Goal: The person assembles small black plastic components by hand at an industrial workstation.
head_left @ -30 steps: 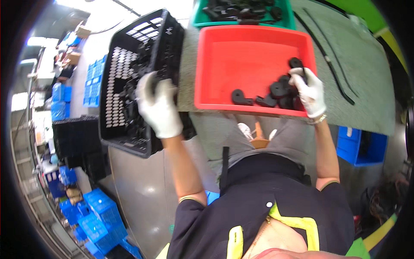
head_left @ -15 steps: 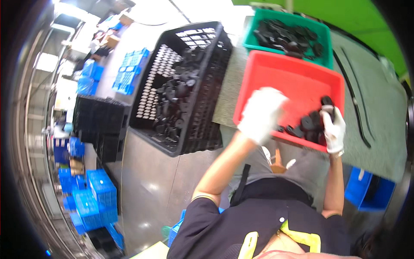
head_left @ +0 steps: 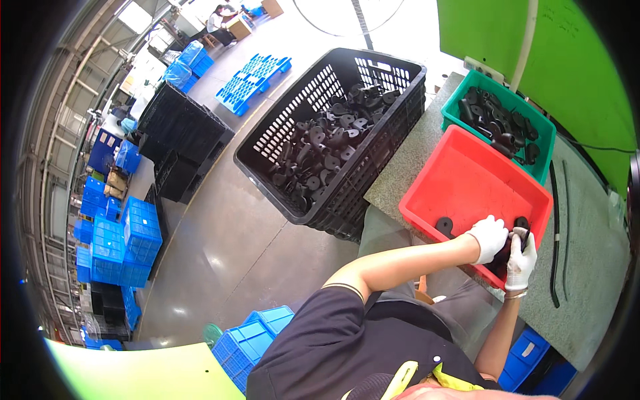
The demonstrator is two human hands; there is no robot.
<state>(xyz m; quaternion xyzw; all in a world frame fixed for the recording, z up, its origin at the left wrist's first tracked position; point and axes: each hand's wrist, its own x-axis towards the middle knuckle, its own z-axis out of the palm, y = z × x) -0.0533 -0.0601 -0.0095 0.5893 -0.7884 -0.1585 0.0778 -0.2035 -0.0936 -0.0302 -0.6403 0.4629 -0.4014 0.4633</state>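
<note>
Left hand (head_left: 489,238) has swung from black crate (head_left: 333,133) to red tray (head_left: 467,177); 2 hands now gripping 1 black part (head_left: 519,233) with right hand (head_left: 520,260).

The gloved hands (head_left: 507,250) hide most of the black part (head_left: 521,235) between them.

We see a glossy grey concrete floor (head_left: 220,227), stacked blue crates (head_left: 123,243) and black crates (head_left: 180,143) at left, a green wall panel (head_left: 573,73) behind the speckled worktable (head_left: 593,267)
</note>
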